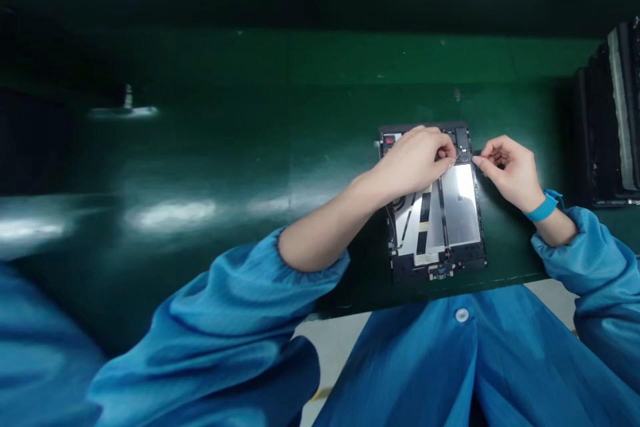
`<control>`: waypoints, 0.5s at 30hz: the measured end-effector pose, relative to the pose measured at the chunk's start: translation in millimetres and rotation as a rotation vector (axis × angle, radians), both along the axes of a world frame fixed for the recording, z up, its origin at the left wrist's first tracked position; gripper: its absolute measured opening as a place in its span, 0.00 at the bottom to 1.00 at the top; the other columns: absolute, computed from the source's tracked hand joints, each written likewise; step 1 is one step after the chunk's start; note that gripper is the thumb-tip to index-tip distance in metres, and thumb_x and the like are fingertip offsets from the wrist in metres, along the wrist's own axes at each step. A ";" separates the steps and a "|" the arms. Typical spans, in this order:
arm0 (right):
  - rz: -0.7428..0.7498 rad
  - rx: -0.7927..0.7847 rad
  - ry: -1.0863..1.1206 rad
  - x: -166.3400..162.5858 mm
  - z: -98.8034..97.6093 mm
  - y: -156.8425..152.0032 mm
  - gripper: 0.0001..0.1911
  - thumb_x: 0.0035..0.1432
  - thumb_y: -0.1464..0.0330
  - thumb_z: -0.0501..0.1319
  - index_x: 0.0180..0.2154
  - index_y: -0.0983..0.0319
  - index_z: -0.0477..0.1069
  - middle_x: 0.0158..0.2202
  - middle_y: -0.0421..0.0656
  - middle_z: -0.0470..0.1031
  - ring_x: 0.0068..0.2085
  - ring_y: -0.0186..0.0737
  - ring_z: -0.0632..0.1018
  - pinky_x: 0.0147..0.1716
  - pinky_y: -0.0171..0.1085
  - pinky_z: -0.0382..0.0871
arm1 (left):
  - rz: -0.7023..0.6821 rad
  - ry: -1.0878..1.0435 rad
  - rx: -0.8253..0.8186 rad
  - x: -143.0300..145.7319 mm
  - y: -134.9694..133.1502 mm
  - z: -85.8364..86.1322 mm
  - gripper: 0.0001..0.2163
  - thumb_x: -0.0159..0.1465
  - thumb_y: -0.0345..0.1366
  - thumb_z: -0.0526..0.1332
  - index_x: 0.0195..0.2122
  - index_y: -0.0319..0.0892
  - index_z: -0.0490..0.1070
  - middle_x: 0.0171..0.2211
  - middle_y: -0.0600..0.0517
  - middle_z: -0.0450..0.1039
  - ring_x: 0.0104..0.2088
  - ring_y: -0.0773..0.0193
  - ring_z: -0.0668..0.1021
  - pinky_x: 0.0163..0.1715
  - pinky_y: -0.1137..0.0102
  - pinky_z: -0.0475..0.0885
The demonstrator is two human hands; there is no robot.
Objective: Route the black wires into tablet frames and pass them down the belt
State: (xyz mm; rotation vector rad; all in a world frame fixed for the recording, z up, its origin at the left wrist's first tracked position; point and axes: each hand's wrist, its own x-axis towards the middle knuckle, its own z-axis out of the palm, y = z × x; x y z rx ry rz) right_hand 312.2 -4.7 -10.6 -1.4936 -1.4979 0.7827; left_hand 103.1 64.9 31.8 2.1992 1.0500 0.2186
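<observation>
An opened tablet (pixel 463 203) lies on the green bench, its inner side up, showing silvery panels, dark flat cables and a small circuit board (pixel 441 271) at the near end. My left hand (pixel 420 157) rests across its upper part, thumb and index finger pinched together near the far right corner. Thin wire-like loops (pixel 464 158) show beside those fingertips; whether they are gripped is too small to tell. At the tablet's right edge, my right hand (pixel 513 170) is closed in a pinch, its fingertips facing the left ones. What it holds, if anything, cannot be made out.
A stack of dark flat panels (pixel 603 127) stands at the right end of the green bench (pixel 225 147). Blue cloth of another sleeve or garment (pixel 40 333) shows at lower left. The bench's front edge runs just below the tablet, close to my blue smock (pixel 425 360).
</observation>
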 end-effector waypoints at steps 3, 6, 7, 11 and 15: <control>-0.006 -0.006 -0.004 0.5 0.9 -0.3 0.06 0.57 0.67 0.69 0.32 0.58 0.73 0.26 0.35 0.74 0.27 0.33 0.71 0.29 0.35 0.68 | 0.003 0.005 -0.009 1.1 1.0 0.8 0.07 0.65 0.32 0.60 0.34 0.41 0.78 0.34 0.49 0.78 0.41 0.56 0.79 0.54 0.58 0.72; 0.005 -0.005 0.001 1.3 2.1 -0.4 0.06 0.57 0.67 0.69 0.32 0.58 0.72 0.26 0.35 0.73 0.27 0.33 0.71 0.29 0.35 0.67 | -0.001 0.000 0.000 2.4 2.6 -0.7 0.07 0.65 0.33 0.60 0.33 0.41 0.78 0.33 0.49 0.78 0.41 0.56 0.79 0.54 0.58 0.73; 0.006 -0.010 -0.001 1.5 2.3 -0.4 0.06 0.57 0.67 0.69 0.32 0.58 0.72 0.26 0.35 0.73 0.27 0.33 0.71 0.29 0.35 0.67 | -0.004 -0.004 0.006 2.8 3.2 -1.5 0.08 0.65 0.33 0.60 0.33 0.41 0.78 0.33 0.49 0.78 0.41 0.56 0.79 0.54 0.58 0.73; -0.001 -0.022 -0.010 2.1 2.3 -0.8 0.07 0.57 0.68 0.69 0.31 0.58 0.72 0.25 0.35 0.72 0.26 0.33 0.70 0.29 0.35 0.67 | -0.013 0.001 0.021 3.8 5.0 -3.4 0.08 0.65 0.34 0.60 0.33 0.41 0.78 0.33 0.48 0.78 0.41 0.55 0.80 0.53 0.59 0.74; 0.000 -0.016 0.000 2.1 1.9 -1.0 0.07 0.57 0.67 0.69 0.31 0.58 0.72 0.25 0.35 0.72 0.26 0.33 0.70 0.28 0.35 0.66 | -0.004 0.035 0.012 4.8 5.1 -2.4 0.08 0.65 0.33 0.60 0.34 0.40 0.79 0.34 0.47 0.79 0.41 0.54 0.80 0.51 0.59 0.74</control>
